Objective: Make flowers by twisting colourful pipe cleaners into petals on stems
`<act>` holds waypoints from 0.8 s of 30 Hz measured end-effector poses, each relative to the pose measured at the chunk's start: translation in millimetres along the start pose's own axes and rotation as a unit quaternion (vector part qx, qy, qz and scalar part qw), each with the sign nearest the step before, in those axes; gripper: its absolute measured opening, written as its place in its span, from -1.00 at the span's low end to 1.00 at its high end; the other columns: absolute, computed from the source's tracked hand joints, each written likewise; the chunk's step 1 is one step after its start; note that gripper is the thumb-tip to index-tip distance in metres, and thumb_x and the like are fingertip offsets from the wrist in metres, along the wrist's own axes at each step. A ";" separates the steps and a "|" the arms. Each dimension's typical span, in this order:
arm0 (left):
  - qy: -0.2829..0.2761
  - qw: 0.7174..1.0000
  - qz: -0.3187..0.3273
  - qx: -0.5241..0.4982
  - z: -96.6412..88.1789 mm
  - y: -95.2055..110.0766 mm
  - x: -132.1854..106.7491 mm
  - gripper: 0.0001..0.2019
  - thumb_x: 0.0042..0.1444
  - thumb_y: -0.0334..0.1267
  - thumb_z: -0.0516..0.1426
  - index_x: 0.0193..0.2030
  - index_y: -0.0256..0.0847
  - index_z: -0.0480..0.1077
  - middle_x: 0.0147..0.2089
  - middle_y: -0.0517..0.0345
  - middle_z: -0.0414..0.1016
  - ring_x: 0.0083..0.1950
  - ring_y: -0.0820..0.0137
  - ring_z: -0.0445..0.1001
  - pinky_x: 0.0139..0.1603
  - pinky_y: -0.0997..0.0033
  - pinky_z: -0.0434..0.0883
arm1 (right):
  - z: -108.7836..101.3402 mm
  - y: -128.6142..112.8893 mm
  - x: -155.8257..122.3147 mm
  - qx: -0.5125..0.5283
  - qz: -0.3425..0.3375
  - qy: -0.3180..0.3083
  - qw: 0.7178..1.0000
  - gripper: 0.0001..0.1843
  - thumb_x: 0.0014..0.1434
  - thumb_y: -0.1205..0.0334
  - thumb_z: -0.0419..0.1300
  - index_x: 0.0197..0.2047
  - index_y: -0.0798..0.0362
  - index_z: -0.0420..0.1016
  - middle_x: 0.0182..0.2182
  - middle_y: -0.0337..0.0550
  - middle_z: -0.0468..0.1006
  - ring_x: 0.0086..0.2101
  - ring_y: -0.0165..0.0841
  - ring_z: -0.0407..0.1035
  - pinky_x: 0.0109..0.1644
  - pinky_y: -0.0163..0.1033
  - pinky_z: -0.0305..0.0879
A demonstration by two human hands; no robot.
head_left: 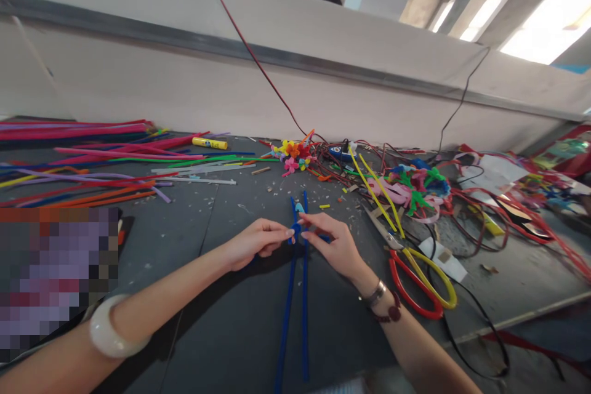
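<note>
Near the middle of the table, my left hand point(263, 242) pinches a small blue pipe-cleaner piece point(297, 232) that looks coiled or twisted. From the other side, my right hand point(333, 242) holds its thumb and forefinger close to that same piece, the fingertips slightly apart. Whether the right fingertips touch it I cannot tell. Two long blue pipe cleaners point(305, 314) run lengthwise under and beyond my fingers. A small light-blue bit point(300, 208) shows just above the right fingertips.
Scissors point(418, 280) with red and yellow handles lie right of my right arm. Bundled pipe cleaners point(101, 154) and a yellow tube point(209, 143) lie back left. Pipe-cleaner flowers point(293, 151) sit at the back, a colourful pile point(410, 188) to the right, among tangled wires.
</note>
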State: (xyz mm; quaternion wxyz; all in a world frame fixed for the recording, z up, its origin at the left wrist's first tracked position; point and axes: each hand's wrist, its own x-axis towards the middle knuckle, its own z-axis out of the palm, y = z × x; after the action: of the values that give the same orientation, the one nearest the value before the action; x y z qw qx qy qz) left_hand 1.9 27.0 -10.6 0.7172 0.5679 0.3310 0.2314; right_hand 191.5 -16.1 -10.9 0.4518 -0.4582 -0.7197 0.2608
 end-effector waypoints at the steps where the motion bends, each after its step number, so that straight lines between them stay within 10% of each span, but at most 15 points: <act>1: -0.025 0.999 -0.014 -0.022 0.3 1.9 -1.1 -0.71 -0.01 -0.07 0.14 -0.45 -0.32 0.39 -0.68 0.41 -0.09 -0.63 0.60 -0.18 -0.65 0.54 -0.20 | -0.8 0.6 0.6 0.020 0.009 -0.028 0.999 -0.68 0.08 0.29 0.17 -0.05 -0.03 0.43 -0.23 -0.13 0.51 -0.30 -0.39 0.38 -0.23 -0.29 0.31; 8: -0.120 0.987 -0.057 -0.086 3.9 6.4 -5.1 -0.71 0.05 -0.08 0.11 -0.46 -0.31 0.31 -0.66 0.41 -0.14 -0.62 0.59 -0.25 -0.66 0.54 -0.25 | 0.9 -0.1 3.1 0.159 0.080 -0.118 0.977 -0.77 0.06 0.24 0.19 -0.16 0.00 0.51 -0.32 -0.18 0.50 -0.30 -0.43 0.37 -0.19 -0.33 0.26; 24: -0.118 0.993 -0.012 -0.008 3.8 3.7 -3.2 -0.68 0.04 -0.10 0.12 -0.21 -0.34 0.45 -0.65 0.40 -0.09 -0.61 0.60 -0.19 -0.64 0.55 -0.17 | 6.6 4.5 4.1 0.236 0.168 -0.064 0.955 -0.78 -0.01 0.10 0.23 -0.44 0.11 0.46 -0.57 -0.26 0.46 -0.52 -0.48 0.29 -0.38 -0.35 0.22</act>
State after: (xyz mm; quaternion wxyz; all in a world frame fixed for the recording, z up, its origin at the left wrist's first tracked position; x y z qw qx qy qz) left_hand 2.8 23.1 -5.8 0.7587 0.5813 0.2485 0.1570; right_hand 186.8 -10.2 -15.8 0.4496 -0.4346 -0.5778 0.5245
